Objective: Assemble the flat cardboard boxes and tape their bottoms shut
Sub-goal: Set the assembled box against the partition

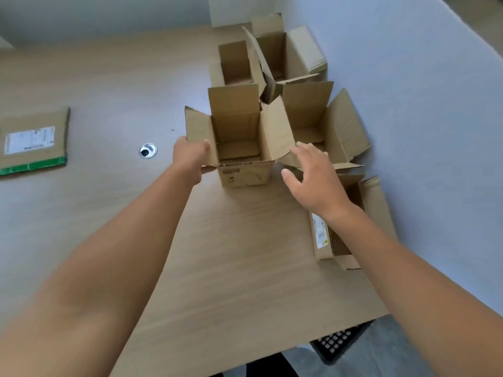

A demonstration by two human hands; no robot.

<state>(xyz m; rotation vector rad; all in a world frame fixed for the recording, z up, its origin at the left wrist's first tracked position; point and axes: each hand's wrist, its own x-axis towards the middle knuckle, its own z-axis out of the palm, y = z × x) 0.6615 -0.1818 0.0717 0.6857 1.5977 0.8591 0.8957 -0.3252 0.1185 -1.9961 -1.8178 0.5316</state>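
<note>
The box [245, 172] stands upright on the table [231, 254] with its top open and all four flaps raised. A printed label shows on the side facing you. Your left hand [190, 156] grips the box by its left flap [198, 126], thumb on top and fingers curled under the flap's near edge. Your right hand [313, 180] is released, fingers spread and holding nothing, just beside the box's right flap [277, 129]; whether the fingertips touch it, you cannot tell.

Crowded against the box's right side is a second open box [313, 110]. Two more open boxes [235, 63] stand behind it. Nearer you and to its right, another box [321, 235] sits partly under your right forearm. Well to the box's left lie a round cable grommet [148, 151] and, farther out, a flat cardboard piece [35, 140] with a white label and a green edge.
</note>
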